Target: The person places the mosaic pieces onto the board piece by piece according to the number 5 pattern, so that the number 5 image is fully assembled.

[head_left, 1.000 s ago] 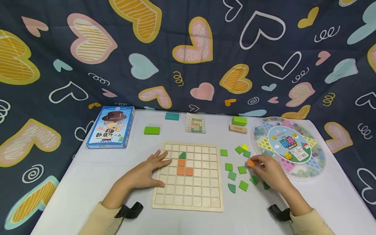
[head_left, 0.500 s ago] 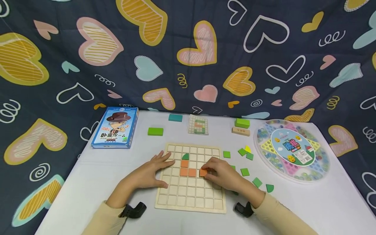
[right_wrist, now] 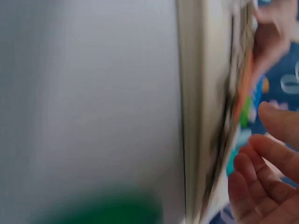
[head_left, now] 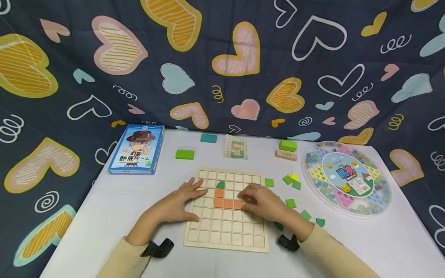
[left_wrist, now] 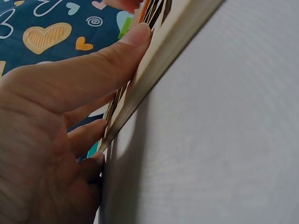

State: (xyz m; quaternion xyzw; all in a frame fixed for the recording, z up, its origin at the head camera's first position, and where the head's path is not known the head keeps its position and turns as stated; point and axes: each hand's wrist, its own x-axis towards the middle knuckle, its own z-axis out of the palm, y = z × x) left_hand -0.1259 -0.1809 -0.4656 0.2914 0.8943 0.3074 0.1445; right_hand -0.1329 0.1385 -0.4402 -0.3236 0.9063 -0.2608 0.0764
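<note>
We see the left hand (head_left: pixel 176 202) spread on the grid board (head_left: pixel 226 226); the right hand (head_left: pixel 263 201), fingers parted, partly hides an orange tile (head_left: pixel 238 204).

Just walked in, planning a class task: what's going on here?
A person's left hand rests on the left edge of a square wooden grid board. The right hand is at the rightmost of four orange square tiles set in an L below a green quarter-circle tile. Loose green tiles lie to the right and a small printed grid card lies behind the board.
</note>
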